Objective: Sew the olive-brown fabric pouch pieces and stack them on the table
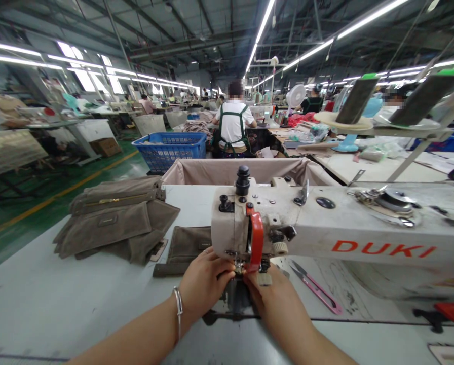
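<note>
A brown fabric piece with a small label lies flat at the sewing machine, its right part hidden behind the machine head. With thumb and fingers pressed together, my left hand pinches the edge of this fabric just left of the needle. My right hand is closed at the same edge, right of the presser foot, its fingertips partly covered by the machine head and its red guard. A bracelet is on my left wrist. Pink-handled thread snips lie right of my right hand.
Stacked brown fabric pieces, one with a zipper, lie at the left of the table. Behind the machine is a cloth-lined bin. A blue basket and a seated person are farther off. Thread cones stand at right.
</note>
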`<state>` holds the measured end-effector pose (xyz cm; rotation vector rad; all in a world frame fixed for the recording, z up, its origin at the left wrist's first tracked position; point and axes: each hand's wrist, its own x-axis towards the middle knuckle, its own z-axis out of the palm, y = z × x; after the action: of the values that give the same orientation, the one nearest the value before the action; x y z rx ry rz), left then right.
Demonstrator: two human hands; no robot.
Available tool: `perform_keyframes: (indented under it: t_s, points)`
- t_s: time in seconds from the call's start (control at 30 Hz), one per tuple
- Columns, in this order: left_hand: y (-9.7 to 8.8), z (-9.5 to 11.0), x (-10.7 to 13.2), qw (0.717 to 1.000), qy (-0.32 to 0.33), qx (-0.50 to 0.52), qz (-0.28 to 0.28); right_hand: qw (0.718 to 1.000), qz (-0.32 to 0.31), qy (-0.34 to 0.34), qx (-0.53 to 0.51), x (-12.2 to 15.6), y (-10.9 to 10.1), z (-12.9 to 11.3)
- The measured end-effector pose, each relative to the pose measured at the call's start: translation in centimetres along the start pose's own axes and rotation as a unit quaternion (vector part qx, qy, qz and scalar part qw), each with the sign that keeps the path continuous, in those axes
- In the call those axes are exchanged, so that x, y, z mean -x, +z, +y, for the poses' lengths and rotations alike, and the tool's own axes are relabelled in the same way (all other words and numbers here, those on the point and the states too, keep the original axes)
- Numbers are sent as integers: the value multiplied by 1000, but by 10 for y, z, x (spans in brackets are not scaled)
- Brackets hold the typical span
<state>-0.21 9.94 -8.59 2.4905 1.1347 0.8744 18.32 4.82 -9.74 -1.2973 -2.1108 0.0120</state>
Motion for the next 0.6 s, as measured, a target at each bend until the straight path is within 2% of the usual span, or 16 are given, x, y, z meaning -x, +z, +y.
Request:
perform_keyframes:
  t_s: [0.4,0.5,0.6]
  points:
    - [-2,7,1,1000,12,-13,-17,1000,5,-2,-4,2,-1,-2]
    - [-2,4,-3,999,15,-22,-21,1000,-2,2,-6,3,0,3]
    - [-9,7,-4,998,21,-50,-40,1000,-5,-2,-9,12,-1,14]
